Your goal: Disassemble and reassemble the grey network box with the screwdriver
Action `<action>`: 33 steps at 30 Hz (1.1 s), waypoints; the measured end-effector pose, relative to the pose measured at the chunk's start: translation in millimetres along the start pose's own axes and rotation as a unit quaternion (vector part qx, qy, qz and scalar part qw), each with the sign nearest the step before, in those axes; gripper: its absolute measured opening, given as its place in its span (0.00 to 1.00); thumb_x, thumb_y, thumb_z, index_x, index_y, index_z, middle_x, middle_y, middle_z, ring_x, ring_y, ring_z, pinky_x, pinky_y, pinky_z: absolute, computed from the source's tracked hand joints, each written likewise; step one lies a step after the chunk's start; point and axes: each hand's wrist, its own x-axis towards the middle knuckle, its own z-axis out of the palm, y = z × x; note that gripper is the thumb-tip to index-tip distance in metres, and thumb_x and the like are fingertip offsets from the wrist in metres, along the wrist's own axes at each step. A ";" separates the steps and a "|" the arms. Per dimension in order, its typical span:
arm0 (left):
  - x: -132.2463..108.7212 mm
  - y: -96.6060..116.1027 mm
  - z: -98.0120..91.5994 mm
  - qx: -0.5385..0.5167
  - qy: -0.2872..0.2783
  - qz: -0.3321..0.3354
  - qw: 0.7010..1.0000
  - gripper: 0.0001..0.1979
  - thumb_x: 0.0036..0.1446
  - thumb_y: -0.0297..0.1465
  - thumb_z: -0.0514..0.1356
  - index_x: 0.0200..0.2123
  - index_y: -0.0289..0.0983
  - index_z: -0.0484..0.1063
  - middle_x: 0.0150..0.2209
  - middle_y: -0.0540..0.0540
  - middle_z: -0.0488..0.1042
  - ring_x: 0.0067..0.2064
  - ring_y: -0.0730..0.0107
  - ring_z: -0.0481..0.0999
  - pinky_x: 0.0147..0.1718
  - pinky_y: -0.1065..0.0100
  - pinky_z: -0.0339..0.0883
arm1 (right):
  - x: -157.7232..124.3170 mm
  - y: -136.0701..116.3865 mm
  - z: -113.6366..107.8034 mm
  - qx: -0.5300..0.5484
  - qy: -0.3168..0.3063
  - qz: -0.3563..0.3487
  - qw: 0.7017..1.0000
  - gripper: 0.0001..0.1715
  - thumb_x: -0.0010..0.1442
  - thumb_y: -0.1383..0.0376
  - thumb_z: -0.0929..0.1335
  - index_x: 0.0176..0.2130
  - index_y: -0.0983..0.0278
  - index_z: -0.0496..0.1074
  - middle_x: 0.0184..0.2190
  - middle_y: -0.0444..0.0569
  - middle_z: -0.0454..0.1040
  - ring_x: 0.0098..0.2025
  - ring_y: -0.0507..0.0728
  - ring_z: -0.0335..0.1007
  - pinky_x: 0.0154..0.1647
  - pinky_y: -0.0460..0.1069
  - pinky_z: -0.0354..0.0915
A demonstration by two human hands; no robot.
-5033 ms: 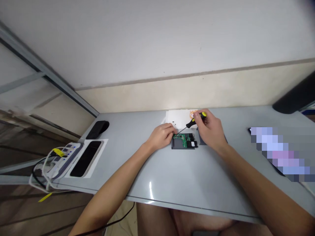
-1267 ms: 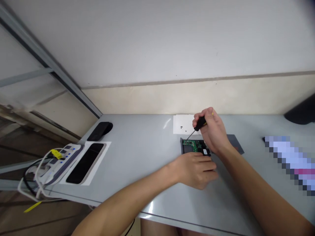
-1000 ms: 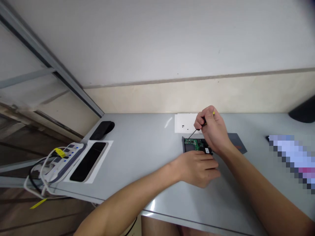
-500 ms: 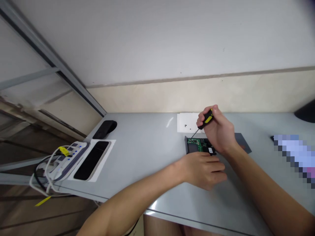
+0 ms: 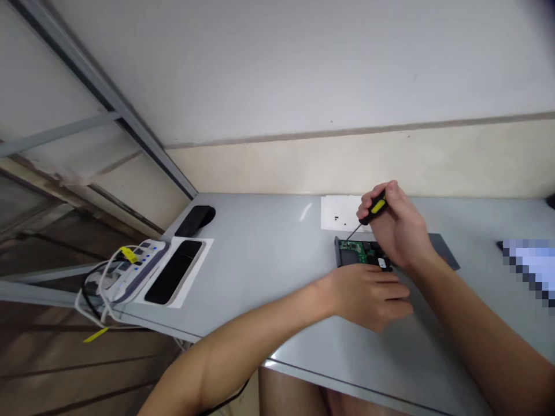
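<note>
My right hand (image 5: pixel 401 222) is closed around a black and yellow screwdriver (image 5: pixel 376 208). Its thin shaft slants down to the left, and its tip meets the far left corner of a small opened electronic device (image 5: pixel 352 257). A green circuit board (image 5: pixel 356 248) shows inside the dark casing, with black parts and a small white label on the right. Along the near edge of the device lies my left hand (image 5: pixel 370 296), back upward, fingers bent and gripping it; the fingertips are hidden. Several tiny dark screws (image 5: pixel 336 218) rest on white paper (image 5: pixel 329 209) behind the device.
At left are a power strip (image 5: pixel 141 271) with tangled cables, a black phone (image 5: pixel 176 271) on paper and a black curved object (image 5: pixel 196 221). A dark flat panel (image 5: pixel 446 252) lies right of my right hand. A pixelated screen (image 5: pixel 531 266) is farther right. A wall backs the desk.
The whole scene has shifted slightly to the right as my head turned. Both hands keep nearly the same pose, with the screwdriver tip still at the device's far left corner.
</note>
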 end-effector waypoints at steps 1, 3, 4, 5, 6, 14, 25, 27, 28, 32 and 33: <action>0.2 -0.1 -0.6 0.001 0.002 0.001 1.000 0.14 0.61 0.24 0.57 0.24 0.39 0.75 0.29 0.49 0.76 0.31 0.72 0.74 0.37 0.70 0.72 | 0.0 -0.1 -0.1 0.002 0.001 0.002 1.000 0.23 0.58 0.43 0.76 0.31 0.58 0.72 0.29 0.45 0.69 0.29 0.53 0.66 0.29 0.49 0.65; 0.6 -0.5 -1.4 0.001 0.010 0.004 1.000 0.15 0.61 0.23 0.56 0.25 0.38 0.76 0.28 0.49 0.76 0.30 0.72 0.74 0.36 0.70 0.71 | 0.2 -0.2 -0.5 0.005 0.003 0.003 1.000 0.23 0.58 0.43 0.76 0.31 0.58 0.73 0.29 0.45 0.69 0.29 0.53 0.66 0.29 0.49 0.65; 0.8 -0.7 -1.7 0.002 0.010 0.005 1.000 0.15 0.62 0.23 0.56 0.25 0.38 0.76 0.29 0.49 0.76 0.30 0.73 0.73 0.36 0.70 0.70 | 0.3 -0.1 -0.8 0.005 0.004 0.004 1.000 0.23 0.57 0.44 0.76 0.31 0.58 0.73 0.29 0.45 0.69 0.29 0.53 0.66 0.29 0.48 0.65; 0.9 -1.0 -1.9 0.003 0.008 0.007 1.000 0.15 0.62 0.23 0.55 0.26 0.38 0.77 0.29 0.49 0.76 0.30 0.73 0.73 0.35 0.71 0.69 | 0.4 0.0 -1.2 0.006 0.004 0.005 1.000 0.23 0.57 0.43 0.77 0.30 0.58 0.73 0.28 0.45 0.69 0.29 0.53 0.66 0.29 0.48 0.65; 1.0 -1.2 -2.1 0.004 0.006 0.007 1.000 0.15 0.62 0.23 0.55 0.27 0.38 0.77 0.29 0.48 0.77 0.30 0.72 0.73 0.34 0.71 0.69 | 0.5 0.1 -1.5 0.006 0.005 0.006 1.000 0.23 0.57 0.43 0.77 0.30 0.58 0.73 0.28 0.45 0.69 0.29 0.53 0.66 0.29 0.48 0.65; 0.4 -1.5 -2.7 -0.003 0.010 0.002 1.000 0.14 0.62 0.23 0.56 0.31 0.39 0.81 0.30 0.48 0.78 0.31 0.72 0.75 0.38 0.70 0.71 | 0.3 0.4 -1.2 0.006 0.001 -0.001 1.000 0.22 0.58 0.44 0.76 0.31 0.58 0.73 0.28 0.44 0.69 0.29 0.52 0.66 0.29 0.47 0.65; 1.6 -1.8 -3.9 -0.004 -0.011 -0.001 1.000 0.15 0.62 0.23 0.56 0.28 0.39 0.79 0.30 0.48 0.77 0.32 0.73 0.74 0.40 0.71 0.70 | 0.2 1.5 -1.2 -0.017 0.000 -0.005 1.000 0.24 0.59 0.42 0.75 0.31 0.57 0.72 0.29 0.45 0.68 0.29 0.53 0.65 0.28 0.49 0.65; 1.6 -1.6 -4.3 -0.003 -0.027 0.001 1.000 0.16 0.63 0.23 0.56 0.27 0.39 0.79 0.32 0.48 0.78 0.32 0.73 0.74 0.40 0.70 0.69 | 0.7 1.8 -1.4 -0.016 0.003 -0.006 1.000 0.24 0.59 0.43 0.75 0.31 0.58 0.71 0.29 0.45 0.68 0.29 0.53 0.65 0.29 0.49 0.66; 1.6 -1.6 -4.8 -0.003 -0.035 0.001 0.999 0.16 0.64 0.23 0.55 0.28 0.39 0.80 0.32 0.48 0.78 0.33 0.73 0.73 0.40 0.70 0.69 | 1.0 1.9 -1.7 -0.015 0.004 -0.006 1.000 0.24 0.58 0.43 0.76 0.31 0.58 0.71 0.29 0.45 0.68 0.30 0.53 0.65 0.29 0.49 0.66; 2.0 -1.4 -7.0 -0.009 -0.049 -0.007 0.999 0.17 0.66 0.22 0.55 0.30 0.39 0.81 0.34 0.48 0.79 0.33 0.73 0.73 0.39 0.69 0.67 | 2.0 2.7 -3.6 -0.008 0.001 -0.007 1.000 0.24 0.58 0.43 0.76 0.31 0.58 0.72 0.29 0.44 0.69 0.29 0.52 0.65 0.30 0.48 0.67; 2.2 -1.4 -7.2 -0.011 -0.050 -0.008 0.999 0.17 0.66 0.22 0.54 0.30 0.39 0.81 0.34 0.48 0.79 0.33 0.73 0.73 0.39 0.69 0.67 | 2.2 2.9 -4.0 -0.007 0.000 -0.007 1.000 0.24 0.58 0.43 0.76 0.31 0.58 0.72 0.29 0.44 0.69 0.29 0.52 0.66 0.30 0.48 0.67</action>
